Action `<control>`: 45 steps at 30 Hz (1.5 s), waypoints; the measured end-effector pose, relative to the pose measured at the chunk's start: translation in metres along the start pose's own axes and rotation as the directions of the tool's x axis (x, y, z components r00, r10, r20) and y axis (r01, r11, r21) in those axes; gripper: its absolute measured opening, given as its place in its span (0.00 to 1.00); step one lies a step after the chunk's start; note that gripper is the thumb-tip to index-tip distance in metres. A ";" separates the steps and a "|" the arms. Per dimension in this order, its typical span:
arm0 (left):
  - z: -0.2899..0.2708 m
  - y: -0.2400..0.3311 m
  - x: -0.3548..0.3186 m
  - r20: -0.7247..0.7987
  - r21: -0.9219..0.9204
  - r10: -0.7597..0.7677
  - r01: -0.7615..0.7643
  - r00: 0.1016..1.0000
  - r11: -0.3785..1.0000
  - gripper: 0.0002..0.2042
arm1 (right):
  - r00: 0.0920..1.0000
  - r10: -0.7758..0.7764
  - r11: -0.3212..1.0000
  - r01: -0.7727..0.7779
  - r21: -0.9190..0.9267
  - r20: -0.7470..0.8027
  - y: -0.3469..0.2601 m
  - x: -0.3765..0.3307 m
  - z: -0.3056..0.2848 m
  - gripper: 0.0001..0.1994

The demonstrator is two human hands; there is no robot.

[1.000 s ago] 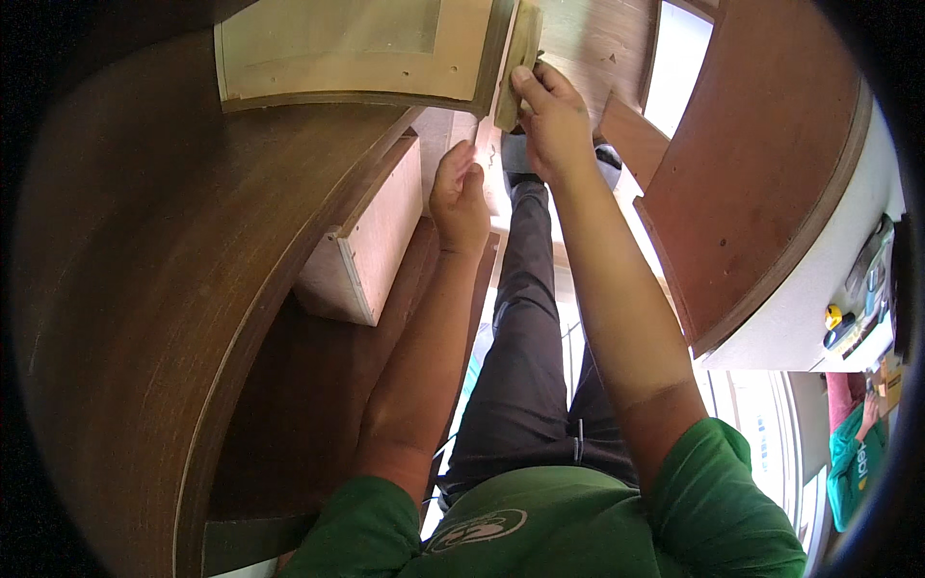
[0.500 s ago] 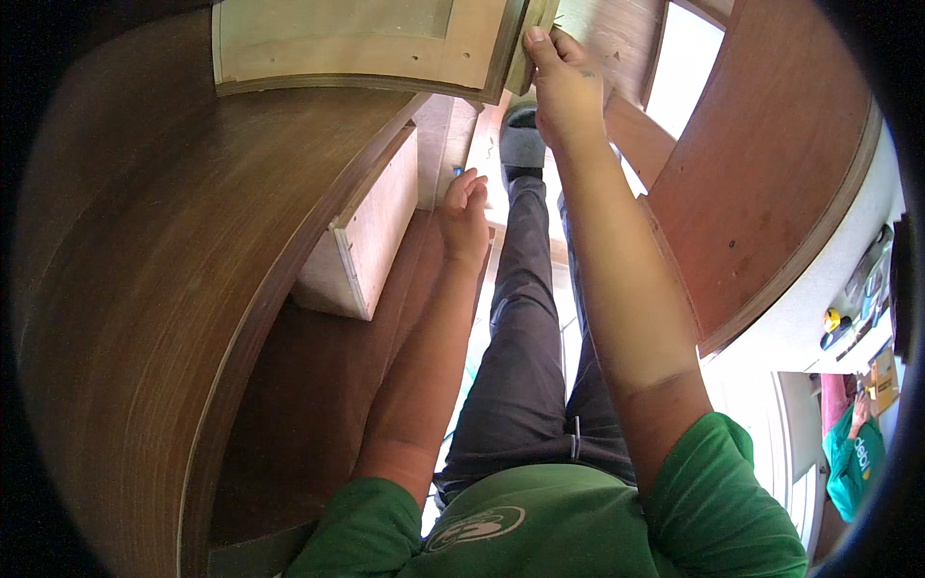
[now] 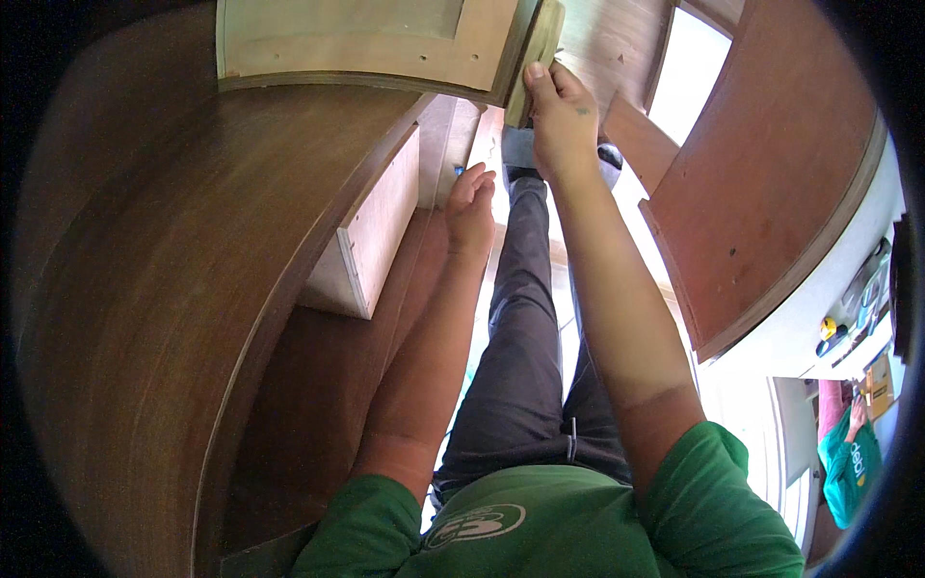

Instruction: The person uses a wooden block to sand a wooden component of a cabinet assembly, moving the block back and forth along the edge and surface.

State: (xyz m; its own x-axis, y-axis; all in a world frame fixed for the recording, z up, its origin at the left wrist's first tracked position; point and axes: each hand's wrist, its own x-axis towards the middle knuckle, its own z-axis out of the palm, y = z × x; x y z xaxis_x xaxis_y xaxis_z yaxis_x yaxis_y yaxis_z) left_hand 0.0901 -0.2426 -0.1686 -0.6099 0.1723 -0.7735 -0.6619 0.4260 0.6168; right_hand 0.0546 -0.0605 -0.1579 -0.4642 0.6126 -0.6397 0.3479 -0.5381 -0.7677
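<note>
My right hand (image 3: 567, 125) grips a short wooden strip (image 3: 544, 34), thumb on its near face. The strip stands along the edge of a pale wooden panel (image 3: 366, 43) at the top of the view; whether the two touch I cannot tell. My left hand (image 3: 469, 214) is raised beside a pale wooden box (image 3: 381, 222), its fingers loosely bent and apart, with nothing in them. A small blue item (image 3: 459, 170) shows just past its fingertips.
A long brown wooden surface (image 3: 193, 212) fills the left side. On the right stands a curving reddish-brown board (image 3: 761, 183). A white surface (image 3: 800, 323) beyond it carries tools, among them a yellow item (image 3: 828, 328). Another person in green (image 3: 848, 472) is at the far right.
My right hand has come slightly down toward me, and the strip has moved down with it, past the panel's lower corner. My left hand has barely moved.
</note>
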 end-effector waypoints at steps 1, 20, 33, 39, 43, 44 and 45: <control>0.000 0.000 0.000 0.000 -0.003 -0.002 0.002 1.000 1.000 0.18 | 1.000 0.028 0.999 -0.028 0.017 0.005 0.003 -0.003 0.001 0.16; -0.014 -0.042 0.005 -0.021 -0.009 0.024 -0.024 0.999 1.000 0.19 | 0.999 -0.007 0.976 -0.001 -0.218 -0.035 0.028 -0.036 0.001 0.15; -0.025 -0.041 0.012 -0.167 0.107 0.065 -0.048 0.984 0.993 0.19 | 0.938 0.333 0.942 -0.335 -0.007 -0.091 0.096 -0.111 -0.060 0.12; 0.032 0.057 0.019 -0.154 0.474 0.481 -0.362 0.863 0.802 0.13 | 0.945 0.304 0.952 -0.305 0.013 -0.123 0.080 -0.096 -0.081 0.12; 0.042 0.088 0.037 -0.076 0.657 0.601 -0.413 0.796 0.631 0.22 | 0.940 0.308 0.949 -0.314 -0.018 -0.146 0.066 -0.103 -0.073 0.13; 0.040 0.091 0.039 -0.076 0.657 0.609 -0.419 0.790 0.626 0.22 | 0.943 0.301 0.952 -0.306 -0.014 -0.143 0.065 -0.106 -0.073 0.13; 0.038 0.094 0.044 -0.060 0.751 0.584 -0.349 0.809 0.561 0.22 | 0.941 0.315 0.949 -0.314 0.026 -0.128 0.062 -0.106 -0.073 0.13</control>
State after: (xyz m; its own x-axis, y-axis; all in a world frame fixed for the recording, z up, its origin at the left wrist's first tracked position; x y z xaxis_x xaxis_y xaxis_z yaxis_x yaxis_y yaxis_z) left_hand 0.0176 -0.1610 -0.1499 -0.9064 0.3350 -0.2571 0.1689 0.8456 0.5064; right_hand 0.1846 -0.1164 -0.1404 -0.2232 0.4807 -0.8480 0.4549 -0.7181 -0.5267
